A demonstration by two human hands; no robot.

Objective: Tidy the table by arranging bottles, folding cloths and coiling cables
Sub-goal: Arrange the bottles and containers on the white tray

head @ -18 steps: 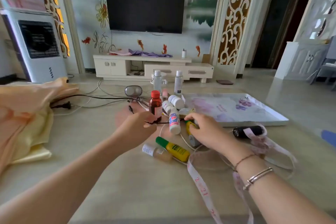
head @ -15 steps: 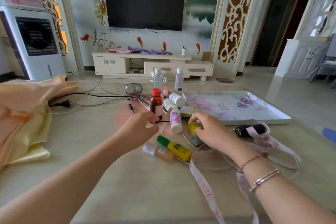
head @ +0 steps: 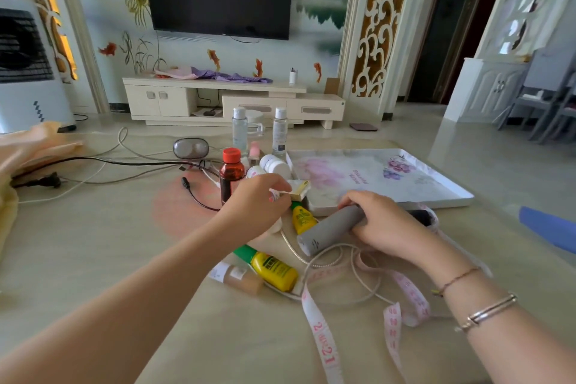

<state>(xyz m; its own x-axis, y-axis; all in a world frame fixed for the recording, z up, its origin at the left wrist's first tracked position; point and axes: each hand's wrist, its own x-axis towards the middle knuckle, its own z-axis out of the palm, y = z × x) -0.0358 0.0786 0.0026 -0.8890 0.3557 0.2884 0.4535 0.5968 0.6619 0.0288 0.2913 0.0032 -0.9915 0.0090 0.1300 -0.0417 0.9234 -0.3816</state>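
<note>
Gripping a grey cylindrical bottle (head: 330,229) near its far end, the right hand (head: 385,224) holds it tilted just above the table (head: 93,259), fingers curled round it. The left hand (head: 255,206) reaches into the clutter with its fingers bent round a white bottle (head: 276,196); most of that bottle is hidden under the palm, so how firm the hold is I can't quite tell.

Counting the bottles: two clear ones with white caps (head: 239,129) stand upright at the far side, one brown bottle with a red cap (head: 230,173) stands just beside the left hand, two white ones (head: 274,165) lie tipped behind it, two yellow ones lie down, one between the hands (head: 301,217) and one nearer (head: 274,270), and one beige tube (head: 240,277) touches that nearer yellow one.

One flowered tray (head: 405,178) sits to the right. One pink measuring tape (head: 324,346) loops loosely across the near table, with a white cable (head: 358,277) tangled over it. A black cable (head: 93,160) runs away to the left, toward one heap of peach cloth (head: 28,150).
</note>
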